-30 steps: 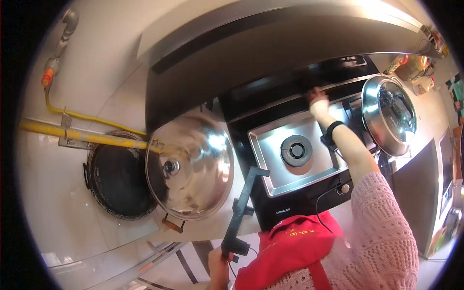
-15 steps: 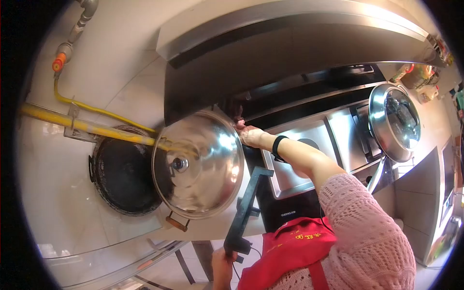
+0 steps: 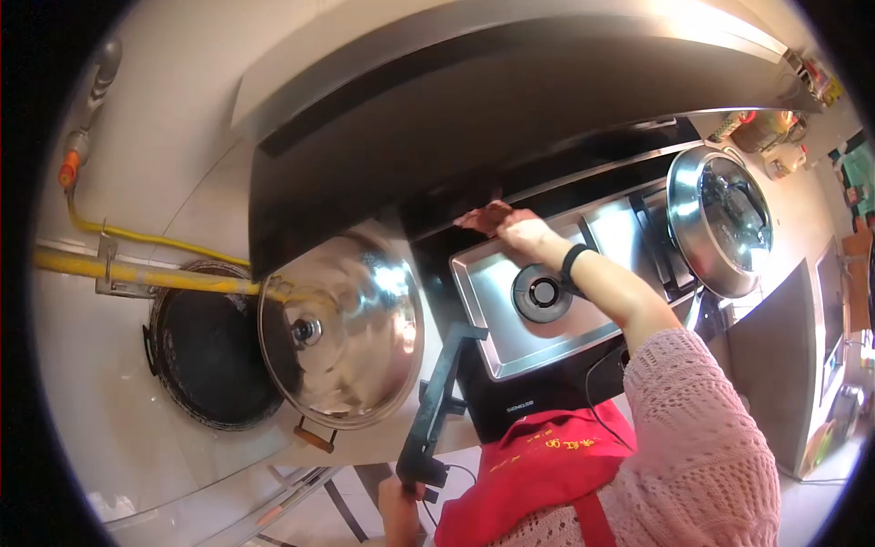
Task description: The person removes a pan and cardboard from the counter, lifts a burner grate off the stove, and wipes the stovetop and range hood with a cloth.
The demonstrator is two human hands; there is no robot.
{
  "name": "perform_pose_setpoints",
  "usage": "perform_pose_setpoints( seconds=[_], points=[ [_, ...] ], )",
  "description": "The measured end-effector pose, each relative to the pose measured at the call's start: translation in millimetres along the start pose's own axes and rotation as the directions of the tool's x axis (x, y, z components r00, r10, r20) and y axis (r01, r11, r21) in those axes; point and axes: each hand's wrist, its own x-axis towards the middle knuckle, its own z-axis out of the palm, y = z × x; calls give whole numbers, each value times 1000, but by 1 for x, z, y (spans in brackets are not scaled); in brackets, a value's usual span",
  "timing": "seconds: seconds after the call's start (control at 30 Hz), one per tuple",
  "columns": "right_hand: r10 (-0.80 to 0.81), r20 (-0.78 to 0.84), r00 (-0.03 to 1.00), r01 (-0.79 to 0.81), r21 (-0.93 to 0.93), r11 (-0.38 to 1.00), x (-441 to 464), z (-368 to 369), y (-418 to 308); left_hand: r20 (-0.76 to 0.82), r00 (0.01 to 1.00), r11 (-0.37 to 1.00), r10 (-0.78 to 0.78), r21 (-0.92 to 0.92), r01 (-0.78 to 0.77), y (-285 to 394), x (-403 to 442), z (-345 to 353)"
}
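My left hand (image 3: 399,512) is closed around the lower end of a black pan support (image 3: 436,401), which is held on edge at the stove's left front corner. Stretched over the back of the gas stove (image 3: 510,410) is my right arm, with a black band on the wrist. My right hand (image 3: 512,225) hangs above the rear edge of the steel drip tray (image 3: 510,351), its fingers somewhat blurred but seemingly extended and apart, with nothing visible in them. A round burner (image 3: 542,292) sits bare in that tray.
Left of the stove stands a large lidded steel pot (image 3: 355,365) with a wooden handle, beside a black wok (image 3: 219,356). A lidded pan (image 3: 720,223) rests on the right burner. The range hood (image 3: 383,146) overhangs the back, and a yellow pipe (image 3: 146,272) runs at left.
My right hand has moved right, from beside the big pot to above the stove's back, uncovering the burner. My left hand still grips the pan support. The view has shifted slightly.
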Motion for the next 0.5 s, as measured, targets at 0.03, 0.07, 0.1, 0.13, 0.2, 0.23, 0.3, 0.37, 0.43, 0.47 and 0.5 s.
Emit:
perform_pose_setpoints(
  seconds=[0.03,0.07,0.1,0.13,0.2,0.23,0.3,0.37,0.43,0.47,0.5],
  points=[
    [68,49,996,-67,-21,998,-13,8,14,50,999,999,-16,-46,18,-20,-1,-3],
    [133,108,985,-129,-44,991,-24,26,29,62,995,974,-83,-205,94,-37,-4,-4],
    [161,157,974,-157,-37,987,-34,29,42,83,986,919,-147,-358,167,-52,-5,-5],
    [185,204,961,-182,-33,983,-42,30,54,85,982,900,-167,-394,187,-53,-6,-5],
    [280,138,950,-259,-151,954,-63,45,78,63,985,918,-163,-356,175,-46,-8,-2],
    [367,130,921,-344,-170,923,-74,42,87,42,989,949,-140,-280,146,-40,-10,-1],
    [602,0,798,-602,-46,797,-96,36,109,39,993,963,-109,-243,116,-34,-11,0],
    [740,4,672,-739,-63,671,-112,40,148,-10,995,987,-103,-128,101,-30,-13,2],
    [757,188,626,-650,-410,640,-101,22,181,-120,987,991,-106,66,114,-28,-15,9],
    [790,266,552,-640,-472,606,-95,26,177,-74,987,983,-141,-126,131,-31,-14,7],
    [843,259,471,-655,-538,531,-85,39,171,-21,986,937,-168,-315,152,-37,-11,6]
  ],
)
